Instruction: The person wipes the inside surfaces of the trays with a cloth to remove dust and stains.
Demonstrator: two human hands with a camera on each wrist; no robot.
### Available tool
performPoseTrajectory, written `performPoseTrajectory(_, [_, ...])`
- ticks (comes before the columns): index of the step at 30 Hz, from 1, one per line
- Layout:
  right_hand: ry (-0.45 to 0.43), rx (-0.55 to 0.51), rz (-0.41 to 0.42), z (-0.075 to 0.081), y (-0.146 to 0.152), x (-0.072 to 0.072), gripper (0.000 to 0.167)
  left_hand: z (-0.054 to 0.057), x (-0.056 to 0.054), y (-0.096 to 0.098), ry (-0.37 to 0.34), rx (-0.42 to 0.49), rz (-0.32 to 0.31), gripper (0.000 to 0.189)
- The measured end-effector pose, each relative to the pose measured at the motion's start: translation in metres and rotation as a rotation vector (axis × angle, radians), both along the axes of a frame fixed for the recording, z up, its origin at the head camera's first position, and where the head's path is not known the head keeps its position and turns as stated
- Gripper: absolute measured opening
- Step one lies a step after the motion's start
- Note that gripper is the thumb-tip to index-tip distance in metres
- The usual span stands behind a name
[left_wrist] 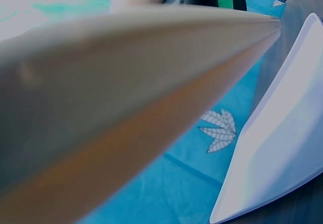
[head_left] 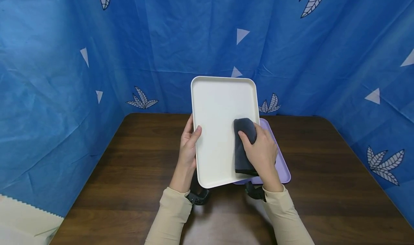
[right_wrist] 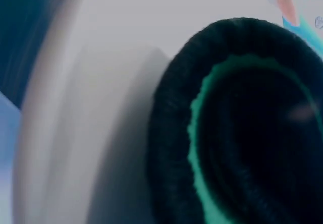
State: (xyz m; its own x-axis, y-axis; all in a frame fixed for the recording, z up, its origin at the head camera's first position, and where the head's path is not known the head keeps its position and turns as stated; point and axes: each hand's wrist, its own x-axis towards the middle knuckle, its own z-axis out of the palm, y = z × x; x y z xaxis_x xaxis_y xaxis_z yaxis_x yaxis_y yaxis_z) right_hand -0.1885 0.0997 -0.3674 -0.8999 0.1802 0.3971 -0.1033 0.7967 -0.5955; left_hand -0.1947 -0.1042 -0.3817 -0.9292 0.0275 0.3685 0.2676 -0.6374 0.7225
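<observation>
A white rectangular tray [head_left: 216,104] is held up off the table, tilted toward the head camera. My left hand [head_left: 188,148] grips its left edge, thumb on the inner face and fingers behind. My right hand [head_left: 262,149] holds a folded dark grey cloth [head_left: 243,155] against the tray's lower right part, the thumb lying over the cloth. In the right wrist view the cloth [right_wrist: 174,113] shows a rolled fold with a green edge, close to the tray wall. Across the left wrist view runs the tray's blurred rim [left_wrist: 151,57].
Behind and below the white tray, a purple tray [head_left: 283,167] lies on the brown wooden table [head_left: 323,180], partly hidden. Blue patterned fabric [head_left: 194,29] hangs at the back and on both sides. Each wrist bears a dark strap [head_left: 198,197].
</observation>
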Motion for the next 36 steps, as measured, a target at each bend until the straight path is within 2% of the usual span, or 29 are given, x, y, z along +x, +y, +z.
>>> performPoseTrajectory(7, [0.049, 0.046, 0.058, 0.005, -0.024, 0.013, 0.061, 0.000, 0.000, 0.001, -0.004, 0.004, -0.001, 0.055])
performPoseTrajectory(17, [0.211, 0.155, 0.155, 0.007, -0.060, 0.030, 0.060, -0.002, -0.001, 0.003, 0.002, 0.024, -0.002, 0.055])
performPoseTrajectory(24, [0.285, 0.194, 0.212, 0.008, -0.076, 0.038, 0.061, 0.000, 0.000, 0.004, -0.011, 0.020, 0.000, 0.055])
performPoseTrajectory(36, [0.287, 0.195, 0.210, 0.005, -0.071, 0.037, 0.062, 0.000, 0.000, 0.005, -0.027, -0.005, 0.033, 0.052])
